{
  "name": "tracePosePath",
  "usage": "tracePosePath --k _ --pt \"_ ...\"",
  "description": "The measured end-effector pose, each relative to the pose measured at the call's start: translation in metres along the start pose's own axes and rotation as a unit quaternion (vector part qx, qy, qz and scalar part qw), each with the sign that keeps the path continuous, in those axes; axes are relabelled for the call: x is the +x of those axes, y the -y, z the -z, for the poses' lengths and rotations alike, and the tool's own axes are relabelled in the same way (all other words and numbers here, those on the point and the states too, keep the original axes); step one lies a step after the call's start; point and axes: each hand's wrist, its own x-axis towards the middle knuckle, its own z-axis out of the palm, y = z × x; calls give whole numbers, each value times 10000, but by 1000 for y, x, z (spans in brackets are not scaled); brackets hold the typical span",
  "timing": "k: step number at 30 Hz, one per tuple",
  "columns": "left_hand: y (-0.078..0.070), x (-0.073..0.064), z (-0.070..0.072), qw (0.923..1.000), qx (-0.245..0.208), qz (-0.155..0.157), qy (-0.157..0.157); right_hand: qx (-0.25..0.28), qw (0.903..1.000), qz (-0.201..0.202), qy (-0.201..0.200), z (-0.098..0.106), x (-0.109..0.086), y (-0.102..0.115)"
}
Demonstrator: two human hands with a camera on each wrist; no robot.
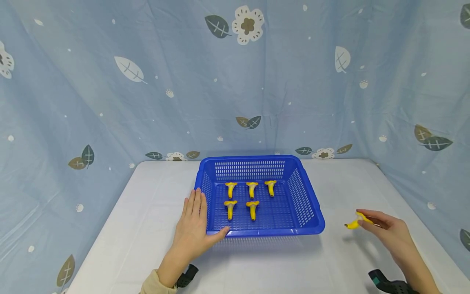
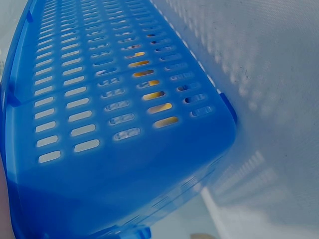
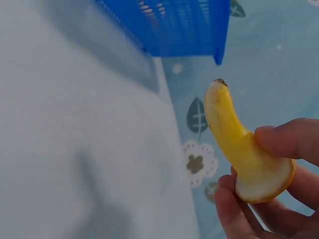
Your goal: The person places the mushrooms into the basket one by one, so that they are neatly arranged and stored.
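A blue plastic basket point(image 1: 264, 233) with slotted walls stands on the white table. Inside it lie several yellow mushrooms point(image 1: 252, 209), three in a back row and two in front, stems toward the near side. My left hand point(image 1: 193, 228) rests on the basket's near left corner, fingers straight along the left rim and thumb out over the front rim. To the right of the basket, my right hand point(image 1: 389, 228) pinches another yellow mushroom point(image 3: 232, 134) by its cap, between thumb and fingers. Its dark-tipped stem points toward the basket, and its shadow falls on the table below.
White cloth covers the table point(image 1: 158, 196). Behind and at both sides hangs a blue curtain point(image 1: 183, 81) printed with leaves and flowers. Through the slots in the left wrist view, bits of yellow show inside the basket wall point(image 2: 119, 174). Dark straps with devices sit on both wrists.
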Motion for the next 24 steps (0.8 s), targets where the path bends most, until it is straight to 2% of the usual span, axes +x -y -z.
tracePosePath --k 12,20,24 --pt "0 0 0 10000 -6 -16 -19 88 9977 655 -131 0 -6 37" --pt "1 0 -1 10000 24 -22 -2 379 9907 1299 -133 -4 -8 60" --pt "1 0 -2 10000 29 -12 13 326 9873 1548 -130 -6 -9 74"
